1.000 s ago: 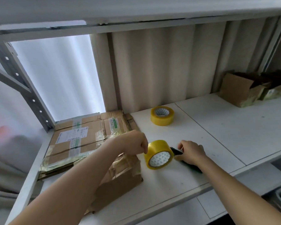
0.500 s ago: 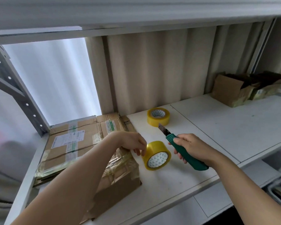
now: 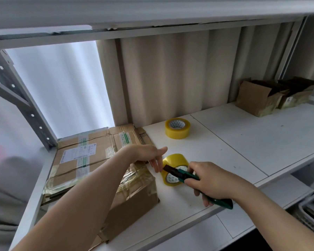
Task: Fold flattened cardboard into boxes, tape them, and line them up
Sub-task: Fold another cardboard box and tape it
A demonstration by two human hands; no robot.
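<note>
Head view: right hand (image 3: 209, 180) swung green utility knife (image 3: 187, 176) down onto near tape roll (image 3: 174, 170), gripping handle. Left hand (image 3: 149, 154), fingers straight, steadies taped box (image 3: 132, 192) beside roll. Tape cut likely next.

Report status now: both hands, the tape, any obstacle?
Left hand open, fingers by upright yellow tape roll. Right hand grips green-handled utility knife, blade at roll. Taped brown cardboard box adjacent.

A single head-worn camera looks forward and steeply down from close above the near edge of a white shelf (image 3: 234, 142), facing its far curtained back.
</note>
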